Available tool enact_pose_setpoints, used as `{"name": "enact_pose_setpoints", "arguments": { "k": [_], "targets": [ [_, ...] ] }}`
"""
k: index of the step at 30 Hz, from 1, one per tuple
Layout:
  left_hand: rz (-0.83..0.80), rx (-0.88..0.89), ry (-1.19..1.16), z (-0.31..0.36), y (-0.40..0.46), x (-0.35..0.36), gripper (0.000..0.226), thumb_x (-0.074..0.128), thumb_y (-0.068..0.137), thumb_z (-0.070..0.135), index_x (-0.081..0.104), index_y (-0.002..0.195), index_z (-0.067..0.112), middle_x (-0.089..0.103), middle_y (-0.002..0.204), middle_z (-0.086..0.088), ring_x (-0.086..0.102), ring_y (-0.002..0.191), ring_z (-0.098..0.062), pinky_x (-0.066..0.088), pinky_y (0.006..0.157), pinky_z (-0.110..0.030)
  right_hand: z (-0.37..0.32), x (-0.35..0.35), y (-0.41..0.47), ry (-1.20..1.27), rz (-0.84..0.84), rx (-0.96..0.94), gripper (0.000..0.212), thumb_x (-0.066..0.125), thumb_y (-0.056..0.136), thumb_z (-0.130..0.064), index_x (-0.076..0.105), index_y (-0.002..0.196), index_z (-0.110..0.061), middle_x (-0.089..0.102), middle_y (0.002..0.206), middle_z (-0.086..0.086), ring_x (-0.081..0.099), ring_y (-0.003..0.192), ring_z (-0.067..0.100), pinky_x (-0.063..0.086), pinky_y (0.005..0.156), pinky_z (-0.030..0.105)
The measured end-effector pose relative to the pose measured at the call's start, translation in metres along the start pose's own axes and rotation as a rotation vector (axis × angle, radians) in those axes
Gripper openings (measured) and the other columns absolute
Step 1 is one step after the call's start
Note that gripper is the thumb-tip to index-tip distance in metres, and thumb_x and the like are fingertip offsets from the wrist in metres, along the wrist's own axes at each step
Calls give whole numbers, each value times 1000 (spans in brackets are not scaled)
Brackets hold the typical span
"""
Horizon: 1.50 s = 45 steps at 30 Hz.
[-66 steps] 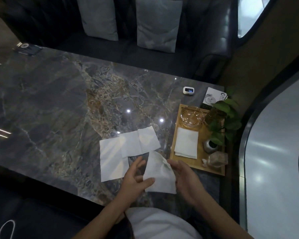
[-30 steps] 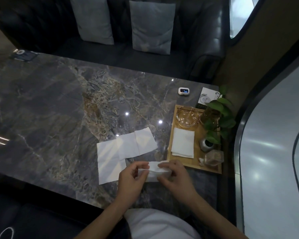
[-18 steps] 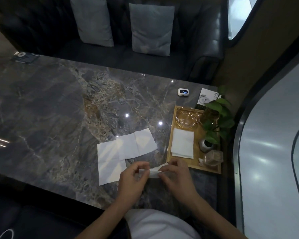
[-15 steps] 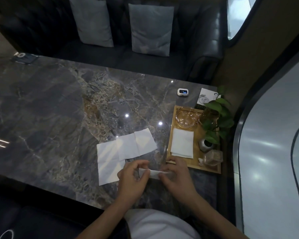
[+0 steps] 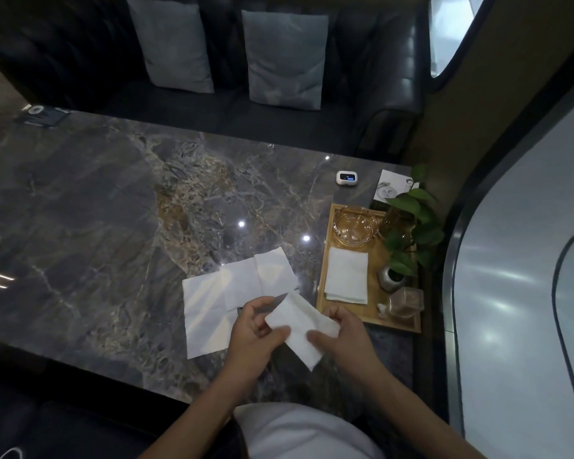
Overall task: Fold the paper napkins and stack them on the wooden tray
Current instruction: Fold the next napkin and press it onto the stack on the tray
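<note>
A folded white napkin (image 5: 300, 326) hangs above the table's near edge, tilted, pinched between both hands. My left hand (image 5: 251, 329) grips its left edge with thumb and fingers. My right hand (image 5: 340, 337) holds its right side. Left of my hands, two unfolded white napkins (image 5: 212, 303) lie flat and overlapping on the marble table (image 5: 80, 243). On the wooden tray (image 5: 375, 313) at the right lies a stack of folded napkins (image 5: 347, 276).
The tray also carries a glass bowl (image 5: 355, 226), a potted plant (image 5: 408, 233), a small silver pot (image 5: 390, 276) and a clear jar (image 5: 405, 303). A small white device (image 5: 347, 178) and a card (image 5: 390, 190) lie behind it. A dark sofa with cushions (image 5: 284, 58) is beyond.
The napkin went from open, to a narrow strip pressed low between my hands, to a folded rectangle now lifted and turned at an angle. The flat napkins and the tray stack stayed put.
</note>
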<state>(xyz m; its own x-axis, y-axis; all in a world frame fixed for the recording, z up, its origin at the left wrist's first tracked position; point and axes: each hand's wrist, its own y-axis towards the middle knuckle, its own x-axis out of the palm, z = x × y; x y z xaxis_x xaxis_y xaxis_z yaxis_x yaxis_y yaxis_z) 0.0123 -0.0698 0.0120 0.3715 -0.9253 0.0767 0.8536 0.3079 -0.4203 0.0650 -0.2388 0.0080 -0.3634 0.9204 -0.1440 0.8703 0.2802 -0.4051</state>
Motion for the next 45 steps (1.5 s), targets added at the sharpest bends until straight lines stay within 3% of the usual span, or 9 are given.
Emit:
{"name": "enact_pose_setpoints", "arguments": {
  "k": [3, 7, 12, 16, 19, 21, 31, 36, 45],
  "targets": [
    [36, 1, -40, 3, 0, 2, 44, 66, 82, -12, 55, 116, 14, 75, 104, -11, 70, 96, -26, 58, 82, -41, 4, 1, 0, 38, -66, 51, 38, 83, 69, -11, 54, 93, -10, 73, 96, 4, 71, 88, 20, 61, 69, 36],
    [51, -3, -18, 4, 0, 2, 42, 64, 84, -10, 56, 116, 16, 74, 104, -9, 71, 95, -24, 59, 81, -41, 4, 3, -2, 85, -112, 50, 37, 80, 76, -21, 57, 104, -14, 74, 104, 3, 72, 92, 17, 60, 79, 41],
    [47, -11, 20, 4, -1, 3, 41, 68, 84, -6, 56, 116, 17, 74, 100, -7, 72, 87, -16, 60, 70, -32, -2, 0, 0, 136, -17, -7, 33, 75, 80, -6, 53, 103, -15, 71, 98, 7, 71, 87, 19, 59, 75, 31],
    [73, -3, 19, 6, 0, 5, 31, 68, 83, -7, 54, 104, 12, 71, 95, -7, 70, 73, -8, 56, 58, -23, 1, -2, -1, 62, 26, -73, 28, 71, 79, 4, 60, 93, -18, 67, 93, 8, 67, 79, 22, 58, 73, 34],
    [81, 26, 88, 4, 1, 4, 21, 71, 82, -6, 58, 93, 7, 70, 94, -7, 69, 74, -7, 55, 58, -20, 3, -2, -2, 24, 48, -73, 21, 68, 82, 4, 68, 82, -17, 70, 88, -2, 66, 77, 11, 57, 69, 22],
    [61, 26, 123, 1, 1, 4, 16, 72, 81, -4, 65, 91, 8, 73, 94, -3, 71, 82, -11, 55, 63, -20, 4, -3, -2, 26, 54, -65, 20, 66, 85, 0, 71, 88, -19, 71, 94, -7, 68, 82, 9, 58, 72, 22],
    [-89, -18, 226, 2, 2, 5, 57, 72, 79, -9, 60, 123, 25, 65, 114, 6, 68, 91, -15, 56, 67, -21, 5, -13, -3, 64, 8, -66, 45, 64, 86, 3, 61, 125, -19, 56, 120, -19, 67, 96, 4, 59, 71, 22],
    [-104, -34, 247, 6, 8, 10, 60, 71, 81, -7, 58, 128, 27, 66, 111, 3, 68, 90, -15, 58, 65, -22, 6, -19, 1, 55, -15, -81, 54, 64, 86, 3, 54, 133, -19, 49, 133, -15, 68, 96, 21, 61, 80, 38],
    [-149, 9, 308, 9, 30, 27, 61, 72, 81, -5, 56, 133, 22, 61, 123, 0, 69, 90, -10, 57, 66, -20, 4, -36, 12, -16, 22, -100, 58, 65, 85, -1, 52, 133, -29, 40, 131, -34, 59, 115, 13, 60, 84, 36]
  ]
}}
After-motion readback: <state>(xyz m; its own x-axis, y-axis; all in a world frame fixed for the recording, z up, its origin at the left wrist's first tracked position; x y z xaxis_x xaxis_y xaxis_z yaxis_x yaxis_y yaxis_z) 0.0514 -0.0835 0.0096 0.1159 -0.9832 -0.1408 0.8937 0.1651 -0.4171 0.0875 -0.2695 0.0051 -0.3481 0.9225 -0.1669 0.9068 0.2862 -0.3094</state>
